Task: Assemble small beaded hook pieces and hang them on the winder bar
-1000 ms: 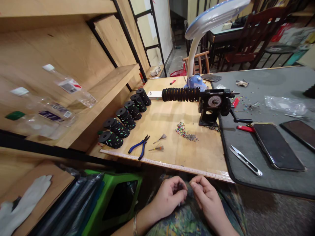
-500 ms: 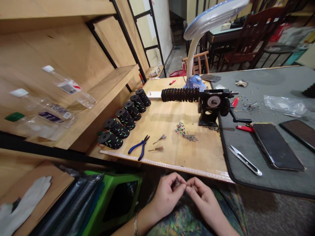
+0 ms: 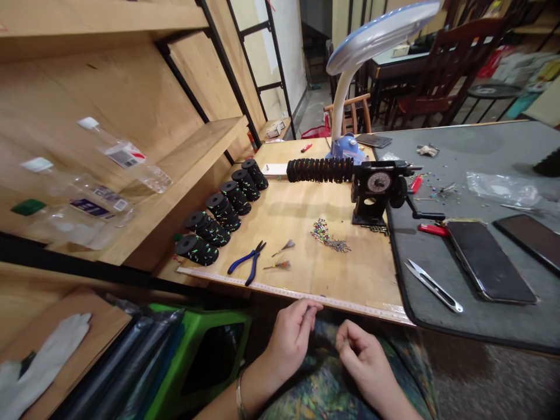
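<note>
Two hands in view, held over a patterned lap just below the near edge of a wooden board (image 3: 332, 280). Left hand (image 3: 291, 341): fingers half curled, thumb drawn in toward them, knuckles just beside the board's edge; a thin sliver may show at the fingertips, too small to tell, so its hold cannot be confirmed. One metal bangle (image 3: 240, 402) on that wrist. Right hand (image 3: 361, 359): loosely curled, partly open, apart from the left; no held item visible.

Nearest the hands: one tape measure (image 3: 289, 297) along the board's edge. On the board: six black spools (image 3: 223, 213) with green flecks, in a row along the shelf side; one blue-handled pliers (image 3: 247, 262); two small feather tufts (image 3: 280, 265); one heap of coloured beads (image 3: 324, 233); one dial winder (image 3: 376, 189) holding a black coil (image 3: 319, 170).

On the grey mat (image 3: 472, 146), right of the board: one snips (image 3: 433, 294), two phones (image 3: 490, 262), one red lighter (image 3: 432, 230). Above the winder, one lamp (image 3: 380, 38). Left, on the shelf: three plastic bottles (image 3: 131, 157). Lower left: one white glove (image 3: 39, 367), beside a green stool (image 3: 196, 356).
</note>
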`<state>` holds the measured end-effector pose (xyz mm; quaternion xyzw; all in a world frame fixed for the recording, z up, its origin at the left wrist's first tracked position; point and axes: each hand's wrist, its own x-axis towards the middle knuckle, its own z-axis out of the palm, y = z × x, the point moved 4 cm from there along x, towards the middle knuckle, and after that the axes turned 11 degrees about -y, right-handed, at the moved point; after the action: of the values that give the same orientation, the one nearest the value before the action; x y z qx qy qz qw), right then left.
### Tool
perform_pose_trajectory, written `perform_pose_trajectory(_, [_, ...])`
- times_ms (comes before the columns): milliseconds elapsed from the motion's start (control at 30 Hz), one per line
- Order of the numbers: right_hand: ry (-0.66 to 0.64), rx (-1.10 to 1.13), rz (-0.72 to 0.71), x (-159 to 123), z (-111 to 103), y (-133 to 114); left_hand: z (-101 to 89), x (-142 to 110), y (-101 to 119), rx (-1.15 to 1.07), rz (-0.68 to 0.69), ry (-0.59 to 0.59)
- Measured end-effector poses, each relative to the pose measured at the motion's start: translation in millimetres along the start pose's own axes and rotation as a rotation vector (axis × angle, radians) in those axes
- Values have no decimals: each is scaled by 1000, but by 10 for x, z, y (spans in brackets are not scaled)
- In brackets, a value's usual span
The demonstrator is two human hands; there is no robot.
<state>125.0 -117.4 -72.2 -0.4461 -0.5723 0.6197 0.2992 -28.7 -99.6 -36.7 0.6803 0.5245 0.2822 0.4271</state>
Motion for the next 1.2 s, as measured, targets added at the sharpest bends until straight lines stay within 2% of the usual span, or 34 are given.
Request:
perform_pose_trajectory(100, [21,109,13,-8,-34,40,-126,22,-77,-35,-41,92])
perform_pose_trajectory(167, [11,226,48,-14,-36,80,-209,29,-135,-123,-83,106])
perform_pose_trajectory(333, [-18,445,101,-14,-2,140,-176,-19,-151,-239,-136,-139])
perform_pose_trajectory(500, [-89,503,119,-7,41,140,8,-45,-36,-185,-134,-262])
perform_pose_trajectory(600, [-104,501,135,-1,59,132,77,5,21,-204,-135,-285])
perform_pose_trajectory(700, [-112,474,136,7,48,125,69,53,49,-209,-131,-222])
perform_pose_trajectory(933, [-39,72,-61,-8,-135,-48,50,27,82,-133,-136,-147])
perform_pose_trajectory(1100, [-203,94,-34,33,18,-102,58,6,130,-73,-105,-154])
perform_pose_trajectory(1200, [-164,33,-8,66,54,-49,73,-7,104,-142,-130,-195])
